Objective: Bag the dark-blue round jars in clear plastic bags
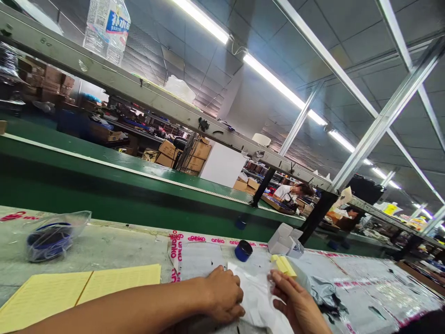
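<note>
Pinning a white plastic bag (255, 297) flat at 6 o'clock of the view, the left hand (224, 294) is curled into a loose fist, knuckles up, pressing on the bag's left edge. Right hand (295, 304) sits just beside it at 5 o'clock, fingers narrow, pinching a small yellow slip (284, 265) between thumb and fingertips; slip sticks up above the bag's right side. Bag lies on the tabletop (104, 246), partly over clear wrap printed with red "anko" tape (208, 239).

Around it:
- blue round cap (243, 250) at 12 o'clock from the bag, near, not touching
- small white boxes (285, 239) at 1 o'clock, just beside the cap
- yellow paper sheets (79, 287) at 9 o'clock, flat, forearm crossing below them
- clear bag with a dark blue item (52, 236) far at 10 o'clock
- grey crumpled poly bag (323, 292) at 3 o'clock of the right hand

Green conveyor belt (104, 176) runs behind the tabletop. Water bottle (107, 28) stands on the overhead rail. Another person (292, 191) sits well away across the belt.
</note>
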{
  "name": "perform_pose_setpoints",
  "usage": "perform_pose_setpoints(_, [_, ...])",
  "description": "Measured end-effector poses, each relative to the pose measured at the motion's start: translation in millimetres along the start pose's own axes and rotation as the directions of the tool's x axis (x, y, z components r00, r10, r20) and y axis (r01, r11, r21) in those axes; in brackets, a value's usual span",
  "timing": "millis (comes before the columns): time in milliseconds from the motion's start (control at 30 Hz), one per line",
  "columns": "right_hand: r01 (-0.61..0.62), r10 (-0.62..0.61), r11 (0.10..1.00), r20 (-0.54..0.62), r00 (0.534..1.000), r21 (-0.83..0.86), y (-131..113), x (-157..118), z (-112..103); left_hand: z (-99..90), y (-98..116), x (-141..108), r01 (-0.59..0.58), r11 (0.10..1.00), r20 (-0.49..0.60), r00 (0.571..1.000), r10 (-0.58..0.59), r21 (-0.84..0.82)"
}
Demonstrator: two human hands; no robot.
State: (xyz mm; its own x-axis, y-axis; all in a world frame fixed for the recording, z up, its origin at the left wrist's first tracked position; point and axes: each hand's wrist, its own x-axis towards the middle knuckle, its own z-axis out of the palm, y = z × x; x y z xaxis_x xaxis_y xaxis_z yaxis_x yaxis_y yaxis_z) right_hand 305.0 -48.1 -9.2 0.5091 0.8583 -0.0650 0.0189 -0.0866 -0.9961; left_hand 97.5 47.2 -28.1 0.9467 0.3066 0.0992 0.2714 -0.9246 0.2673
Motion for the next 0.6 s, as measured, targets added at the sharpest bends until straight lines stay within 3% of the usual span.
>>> perform_pose_setpoints(167, [-0.022, 0.004, 0.936, 0.052, 0.999, 0.35, -26.3, -4.8, -5.6, 2.7, -6.6, 3.3, 0.034, 0.99, -0.047, 0.998, -0.041, -0.136])
perform_pose_setpoints(267, [-0.028, 0.005, 0.941, 0.068, 0.998, 0.336, -25.5, -6.8, 2.4, -5.5, -7.0, 4.7, 0.101, 0.957, -0.171, 0.973, -0.152, -0.272])
perform_pose_setpoints(367, [-0.046, 0.011, 0.946, 0.11, 0.994, 0.322, -17.7, -7.6, 13.2, -19.8, -1.4, 8.6, 0.163, 0.874, -0.295, 0.9, -0.322, -0.457])
perform_pose_setpoints(500, [-0.021, -0.046, 0.944, 0.193, 0.98, 0.328, -10.0, -10.5, 29.9, -29.1, 10.0, 15.7, 0.112, 0.711, -0.283, 0.866, -0.413, -0.695])
perform_pose_setpoints(600, [-0.002, -0.072, 0.948, 0.221, 0.973, 0.318, -11.9, -15.1, 42.7, -25.1, 14.6, 16.7, 0.095, 0.634, -0.27, 0.849, -0.453, -0.767])
